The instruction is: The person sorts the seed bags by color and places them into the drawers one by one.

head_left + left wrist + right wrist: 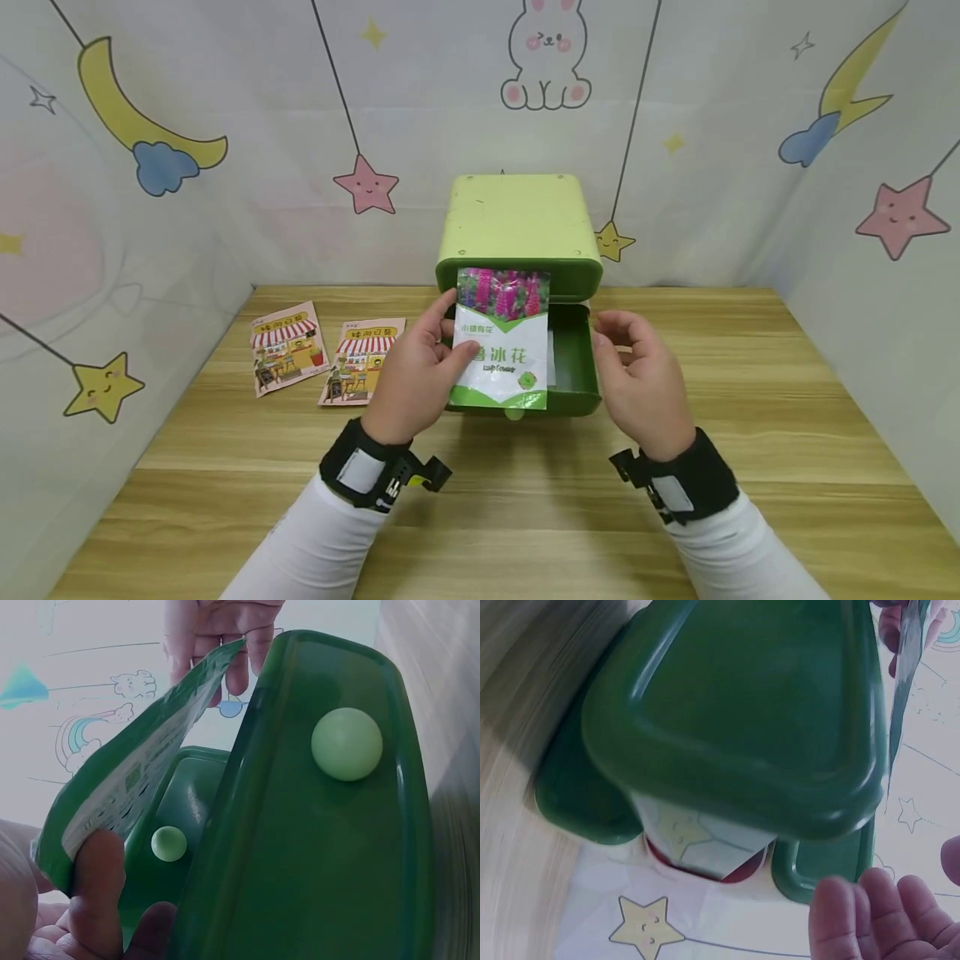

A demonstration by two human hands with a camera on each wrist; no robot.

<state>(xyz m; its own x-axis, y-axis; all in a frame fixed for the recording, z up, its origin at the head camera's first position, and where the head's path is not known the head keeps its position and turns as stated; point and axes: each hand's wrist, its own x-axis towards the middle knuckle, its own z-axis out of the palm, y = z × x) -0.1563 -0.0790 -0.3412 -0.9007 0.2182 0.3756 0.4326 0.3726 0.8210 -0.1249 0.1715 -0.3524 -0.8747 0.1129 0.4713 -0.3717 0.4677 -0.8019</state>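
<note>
My left hand [420,371] pinches a white and green seed packet [491,342] with pink flowers printed on top, thumb on its front and fingers behind. The packet stands tilted up over the pulled-out lower drawer [577,350] of a green storage box [521,217] and hides much of the drawer. Something white [551,360] shows inside, past the packet's right edge. At the drawer's right side is my right hand [648,387], fingers loosely bent and holding nothing. From the left wrist, the drawer front [330,847] shows a round pale green knob [346,744].
Two pink packets lie left of the box, one farther out [288,346] and one [356,362] close to my left hand. The box stands at the back of a wooden table [525,517], before a cartoon-printed cloth wall [450,108]. A second knob [169,844] marks the upper drawer.
</note>
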